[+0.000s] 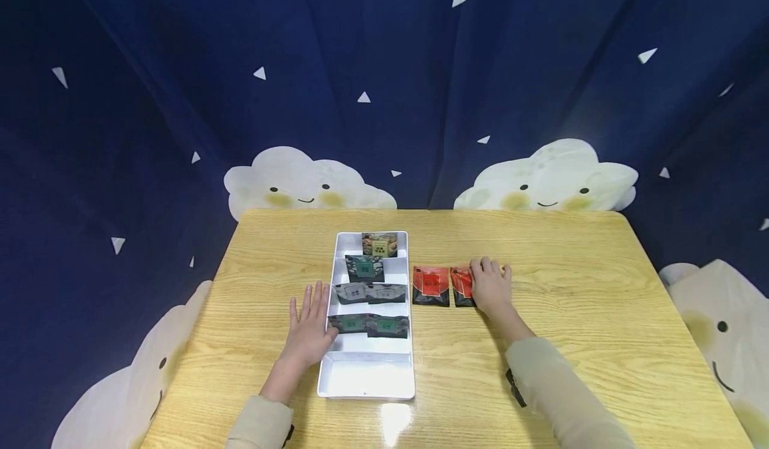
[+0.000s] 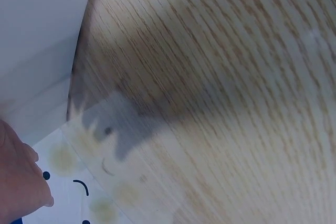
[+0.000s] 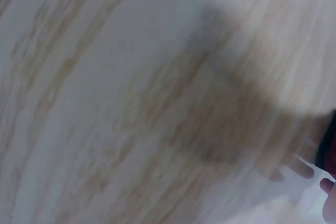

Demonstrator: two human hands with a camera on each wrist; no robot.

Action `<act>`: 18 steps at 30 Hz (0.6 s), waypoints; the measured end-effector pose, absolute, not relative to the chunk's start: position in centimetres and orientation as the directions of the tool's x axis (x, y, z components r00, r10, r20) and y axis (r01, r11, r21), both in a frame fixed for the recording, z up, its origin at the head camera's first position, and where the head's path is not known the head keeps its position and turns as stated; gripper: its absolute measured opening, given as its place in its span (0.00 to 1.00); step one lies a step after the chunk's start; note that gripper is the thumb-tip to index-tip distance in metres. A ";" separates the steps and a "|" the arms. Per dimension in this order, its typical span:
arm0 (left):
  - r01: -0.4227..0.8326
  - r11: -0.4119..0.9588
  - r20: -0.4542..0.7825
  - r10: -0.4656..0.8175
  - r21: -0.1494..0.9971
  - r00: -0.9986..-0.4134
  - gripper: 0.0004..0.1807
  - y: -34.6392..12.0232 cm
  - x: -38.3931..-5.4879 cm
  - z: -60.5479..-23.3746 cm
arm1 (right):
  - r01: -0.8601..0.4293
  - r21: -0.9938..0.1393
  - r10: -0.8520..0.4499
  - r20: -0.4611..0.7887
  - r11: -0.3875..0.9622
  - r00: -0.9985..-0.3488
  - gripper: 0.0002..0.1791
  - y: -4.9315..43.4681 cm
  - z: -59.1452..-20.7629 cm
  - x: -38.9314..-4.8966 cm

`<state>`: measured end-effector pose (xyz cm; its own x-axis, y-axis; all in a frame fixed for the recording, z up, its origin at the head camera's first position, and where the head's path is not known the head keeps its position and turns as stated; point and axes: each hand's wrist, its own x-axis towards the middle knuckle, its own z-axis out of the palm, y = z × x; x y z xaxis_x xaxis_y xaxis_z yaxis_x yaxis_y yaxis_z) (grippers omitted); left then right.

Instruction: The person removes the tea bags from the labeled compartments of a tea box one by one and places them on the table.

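Observation:
My left hand point(image 1: 309, 332) lies with straight fingers along the left side of a white compartment tray point(image 1: 366, 375), its thumb over the rim. Black-and-green sachets point(image 1: 387, 326), grey sachets point(image 1: 386, 293), a dark green sachet point(image 1: 364, 269) and a brown-and-yellow sachet point(image 1: 380, 244) fill the upper rows. To the tray's right, my right hand point(image 1: 491, 289) grips a red-and-black sachet point(image 1: 461, 286) by its right side, covering part of it. Another red-and-black sachet point(image 1: 430, 285) lies flat between that one and the tray. The right wrist view shows the gripped sachet's edge point(image 3: 329, 153) beside the fingertips.
The wooden table point(image 1: 577, 269) carries the tray and sachets. A dark blue curtain point(image 1: 408, 49) with white triangles and smiling clouds hangs behind and around it. The tray's front compartment, nearest me, holds no sachets.

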<state>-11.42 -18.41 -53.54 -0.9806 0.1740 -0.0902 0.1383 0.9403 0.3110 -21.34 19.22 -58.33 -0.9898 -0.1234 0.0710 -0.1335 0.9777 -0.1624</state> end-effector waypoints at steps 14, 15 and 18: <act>0.131 0.941 -0.092 0.167 0.311 -0.982 0.45 -18.3 -11.5 -53.6 | -0.047 -0.179 -0.036 0.061 0.983 -0.997 0.12 18.6 -59.6 -21.0; 0.131 0.941 -0.091 0.167 0.313 -0.982 0.45 -18.3 -11.5 -53.6 | -0.043 -0.180 -0.033 0.059 0.983 -0.998 0.12 18.6 -59.6 -21.0; 0.133 0.938 -0.083 0.168 0.320 -0.982 0.45 -18.3 -11.5 -53.6 | -0.038 -0.184 -0.028 0.056 0.982 -0.998 0.12 18.5 -59.7 -21.0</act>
